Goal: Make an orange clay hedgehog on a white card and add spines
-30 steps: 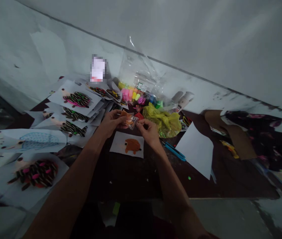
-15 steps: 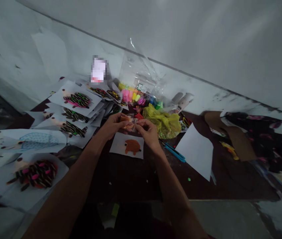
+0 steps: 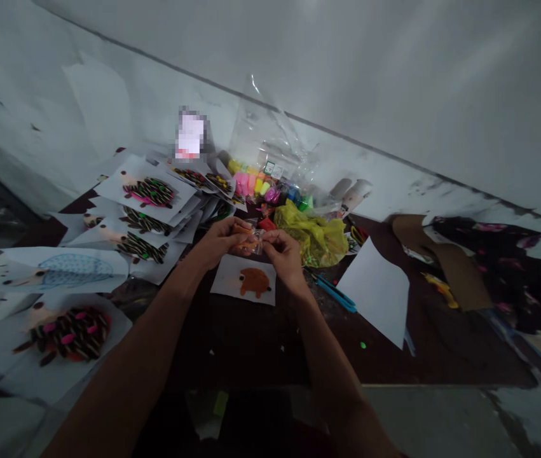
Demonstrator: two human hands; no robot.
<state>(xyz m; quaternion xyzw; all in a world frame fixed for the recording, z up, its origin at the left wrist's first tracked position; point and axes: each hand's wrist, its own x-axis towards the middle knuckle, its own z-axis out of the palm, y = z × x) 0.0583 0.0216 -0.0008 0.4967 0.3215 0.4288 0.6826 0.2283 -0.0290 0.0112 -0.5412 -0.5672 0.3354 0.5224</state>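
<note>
Between my two hands is a small clear plastic packet with something orange inside, perhaps modelling clay. My left hand is closed on its left side, fingers curled round it. The fingertips of my right hand pinch the packet's right edge. Just below them on the dark table lies a white paper bearing an orange-brown hedgehog figure with a dark eye and nose. A yellow plastic bag sits crumpled beyond my right hand, and a red piece lies behind the packet.
Papers with clay hedgehogs are piled at the left. A clear bag of coloured clay leans against the wall. To the right are a blue cutter, a white sheet, brown cardboard and dark floral cloth.
The packet's shape and tilt between my fingers have shifted slightly, and more of its clear plastic shows by my right fingertips. Both hands stay in nearly the same place.
</note>
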